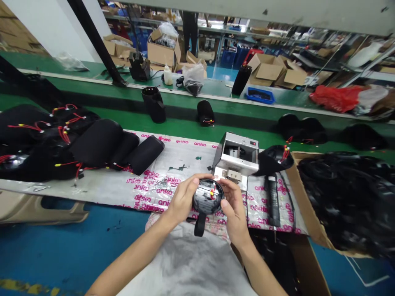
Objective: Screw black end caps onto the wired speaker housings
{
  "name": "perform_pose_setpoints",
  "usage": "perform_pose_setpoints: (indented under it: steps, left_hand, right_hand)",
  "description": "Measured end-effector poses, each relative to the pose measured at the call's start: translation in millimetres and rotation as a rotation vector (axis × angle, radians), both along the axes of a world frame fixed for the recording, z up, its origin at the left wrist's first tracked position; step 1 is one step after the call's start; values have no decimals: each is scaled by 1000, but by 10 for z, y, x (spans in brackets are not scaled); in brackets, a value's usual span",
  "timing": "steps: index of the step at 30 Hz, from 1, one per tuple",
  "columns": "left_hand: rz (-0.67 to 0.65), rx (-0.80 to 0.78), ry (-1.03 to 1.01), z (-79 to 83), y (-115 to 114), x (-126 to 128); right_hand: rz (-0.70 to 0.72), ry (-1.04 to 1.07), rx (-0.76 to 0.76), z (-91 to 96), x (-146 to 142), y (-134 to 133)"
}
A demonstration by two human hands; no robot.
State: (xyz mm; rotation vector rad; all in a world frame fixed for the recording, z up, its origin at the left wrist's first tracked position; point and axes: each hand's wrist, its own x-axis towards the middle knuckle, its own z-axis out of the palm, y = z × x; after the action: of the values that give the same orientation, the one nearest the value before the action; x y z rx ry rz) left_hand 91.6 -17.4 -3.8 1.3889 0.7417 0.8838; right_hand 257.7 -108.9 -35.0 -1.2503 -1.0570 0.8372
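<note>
Both my hands hold a round black part (207, 200) with red and yellow wires inside and a short black strap hanging below it. My left hand (184, 198) grips its left rim, fingers curled over the top. My right hand (233, 205) pinches its right edge with thumb and fingers. The part sits just above my lap, in front of a small grey metal machine (237, 158) on the bench. A black handheld tool (273, 198) lies to the right of my right hand.
Several black fabric-covered cylinders with red wires (61, 142) lie at the left on a taped sheet (160, 181). A cardboard box of black parts (348, 201) stands at the right. Beyond is a green conveyor (173, 123) carrying more black cylinders, with cardboard boxes behind it.
</note>
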Motion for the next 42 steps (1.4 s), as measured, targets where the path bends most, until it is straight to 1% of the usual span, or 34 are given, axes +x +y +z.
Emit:
perform_pose_setpoints:
  steps: [3, 6, 8, 10, 13, 15, 19, 22, 26, 29, 31, 34, 36, 38, 42]
  left_hand:
    - [59, -1, 37, -3, -155, -75]
    - [125, -8, -2, -80, -320, -95]
    - [181, -24, -24, -137, -379, -58]
    - [237, -24, -31, -170, -393, -3]
    - [277, 16, -16, -173, -380, 59]
    - [269, 22, -2, -165, -381, 65]
    - [244, -11, -23, -181, -395, 27]
    - [233, -4, -46, -182, -362, -4]
    - [197, -1, -28, -144, -295, -33]
    - [192, 6, -30, -158, -296, -25]
    - [242, 17, -53, -204, -320, 11]
    - [411, 61, -156, -281, -359, 88]
    - [496, 81, -206, -294, -379, 123]
    - [506, 93, -168, -257, -401, 120]
    - [396, 144, 95, -93, -432, -27]
  right_hand:
    - [-95, 27, -25, -28, -85, -35]
    - [-135, 56, -37, -3, -157, -65]
    - [-156, 48, -32, 22, -201, -88]
    - [-187, -30, -5, 49, -228, -110]
    - [-231, -166, 30, 80, -227, -127]
    - [-220, -118, 2, 84, -220, -118]
    - [-166, 116, -97, 66, -233, -72]
    - [-163, 235, -119, 67, -242, -36]
    - [-154, 272, -117, 97, -227, 5]
    - [-165, 271, -105, 104, -227, 20]
    - [-186, 266, -94, 98, -238, 16]
    - [-217, 245, -80, 93, -257, -2]
    - [-225, 221, -67, 105, -267, -15]
    - [-231, 187, -46, 127, -273, -25]
    - [-257, 117, -5, 166, -281, -36]
